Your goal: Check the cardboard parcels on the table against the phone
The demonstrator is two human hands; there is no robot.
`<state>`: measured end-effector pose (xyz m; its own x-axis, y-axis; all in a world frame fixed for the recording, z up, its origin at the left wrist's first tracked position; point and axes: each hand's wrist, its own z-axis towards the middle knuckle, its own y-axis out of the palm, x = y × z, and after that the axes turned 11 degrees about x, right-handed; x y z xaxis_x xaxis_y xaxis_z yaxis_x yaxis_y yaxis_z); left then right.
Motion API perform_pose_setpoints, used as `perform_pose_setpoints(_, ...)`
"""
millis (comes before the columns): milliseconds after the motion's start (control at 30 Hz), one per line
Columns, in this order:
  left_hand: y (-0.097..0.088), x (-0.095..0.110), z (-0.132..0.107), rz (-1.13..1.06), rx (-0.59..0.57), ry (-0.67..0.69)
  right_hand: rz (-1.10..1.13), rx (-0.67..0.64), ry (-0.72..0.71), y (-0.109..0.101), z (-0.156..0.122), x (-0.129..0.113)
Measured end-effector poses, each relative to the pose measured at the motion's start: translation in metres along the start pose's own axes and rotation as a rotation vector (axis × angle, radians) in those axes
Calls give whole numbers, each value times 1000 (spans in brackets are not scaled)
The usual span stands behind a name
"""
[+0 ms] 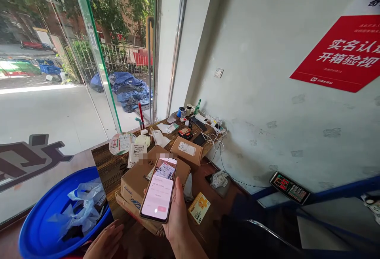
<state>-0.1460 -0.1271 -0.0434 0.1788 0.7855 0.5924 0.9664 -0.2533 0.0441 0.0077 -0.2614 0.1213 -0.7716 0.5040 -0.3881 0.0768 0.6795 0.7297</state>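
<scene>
1. Smooth, glossy screen on the slim rectangular smartphone point(158, 195).
2. Matt brown cardboard on the large rectangular box point(135, 180).
3. Dark-brown wooden counter point(107, 171), visibly grained.
4. Smooth, slightly shiny plastic on the round blue tub point(32, 220).
5. Crumpled, translucent white plastic bags point(85, 211).

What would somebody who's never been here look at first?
Probably the lit phone, held in the person's right hand above the stacked cardboard boxes near the middle. The big red sign with white writing also stands out, up on the pale wall at the right. At the lower left, the bright blue tub with whitish plastic bags in it is hard to miss too.
</scene>
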Motion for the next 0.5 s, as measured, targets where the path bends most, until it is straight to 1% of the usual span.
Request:
perform_pose_setpoints(67,4,3,-5,-13,8,-6,-1,-11,8,-1,0,0)
perform_pose_setpoints(133,6,8,-6,-28,16,-90,-3,-17,2,-2,1,0)
perform_pose_setpoints(233,5,15,-2,-64,3,-237,3,-26,-5,-2,2,0)
perform_pose_setpoints(267,5,16,1,-68,-11,-262,7,-27,-1,-2,3,0)
perform_pose_setpoints(300,5,15,2,-66,-22,-258,9,-26,4,-3,3,1)
perform_pose_setpoints(367,7,12,2,-58,-22,-186,5,-16,3,-3,5,1)
perform_pose_setpoints(433,12,11,-5,-53,10,-53,-14,-21,-7,-5,6,-1)
perform_pose_setpoints(500,20,19,-15,-37,29,67,-14,-55,-24,-10,6,-5)
